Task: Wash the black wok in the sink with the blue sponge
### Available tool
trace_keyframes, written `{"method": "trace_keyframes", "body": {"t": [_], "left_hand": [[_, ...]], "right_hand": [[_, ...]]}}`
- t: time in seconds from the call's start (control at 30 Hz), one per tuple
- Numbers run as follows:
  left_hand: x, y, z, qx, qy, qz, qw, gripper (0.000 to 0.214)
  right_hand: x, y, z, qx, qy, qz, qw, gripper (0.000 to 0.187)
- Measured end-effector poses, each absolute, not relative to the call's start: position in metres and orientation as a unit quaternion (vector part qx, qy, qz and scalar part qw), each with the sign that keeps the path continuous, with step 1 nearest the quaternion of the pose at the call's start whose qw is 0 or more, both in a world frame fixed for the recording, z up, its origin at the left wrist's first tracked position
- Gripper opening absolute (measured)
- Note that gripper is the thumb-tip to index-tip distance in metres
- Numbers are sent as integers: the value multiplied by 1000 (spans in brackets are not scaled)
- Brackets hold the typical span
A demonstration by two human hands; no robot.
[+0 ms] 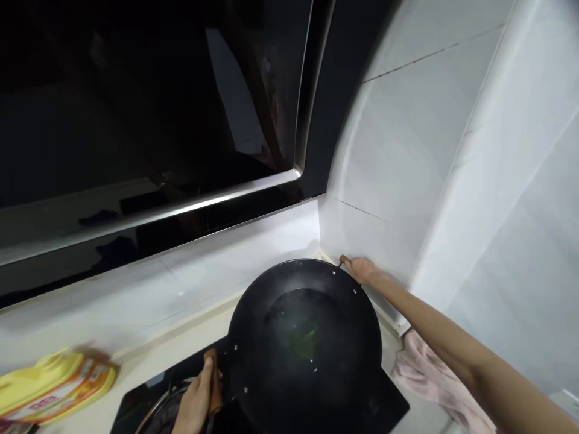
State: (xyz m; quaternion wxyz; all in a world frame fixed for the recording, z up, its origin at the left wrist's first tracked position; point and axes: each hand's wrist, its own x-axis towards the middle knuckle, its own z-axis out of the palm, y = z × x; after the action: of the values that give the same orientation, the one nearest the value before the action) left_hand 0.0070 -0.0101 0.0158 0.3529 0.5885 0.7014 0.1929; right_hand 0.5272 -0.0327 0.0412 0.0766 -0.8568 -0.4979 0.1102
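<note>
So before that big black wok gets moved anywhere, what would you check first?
1. Left hand closed on the near wooden handle: ok.
2. Right hand on the far handle: ok.
3. Wok level: roughly, ok.
4. Contents settled: some liquid and green bits, cannot tell how deep.
5. Pink cloth apart from the wok: ok.
6. Yellow bottle out of the way: ok.

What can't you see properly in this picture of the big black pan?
Head view, the only one:
- Green bits in the wok: too dim and small to tell.
- Far handle: mostly covered by the right hand.
- Left hand: cut off by the bottom edge.
- Yellow bottle: blurred, label unreadable.
- Pink cloth: partly behind the arm.
</note>
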Motion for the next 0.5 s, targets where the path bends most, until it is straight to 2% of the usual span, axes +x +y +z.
{"method": "trace_keyframes", "body": {"t": [0.17, 0.5], "left_hand": [[14, -15, 23, 588, 692, 191, 373, 74], [19, -20, 14, 490, 672, 300, 468, 77]], "right_hand": [[530, -35, 40, -843, -524, 101, 70, 45], [527, -36, 42, -858, -500, 111, 42, 53]]}}
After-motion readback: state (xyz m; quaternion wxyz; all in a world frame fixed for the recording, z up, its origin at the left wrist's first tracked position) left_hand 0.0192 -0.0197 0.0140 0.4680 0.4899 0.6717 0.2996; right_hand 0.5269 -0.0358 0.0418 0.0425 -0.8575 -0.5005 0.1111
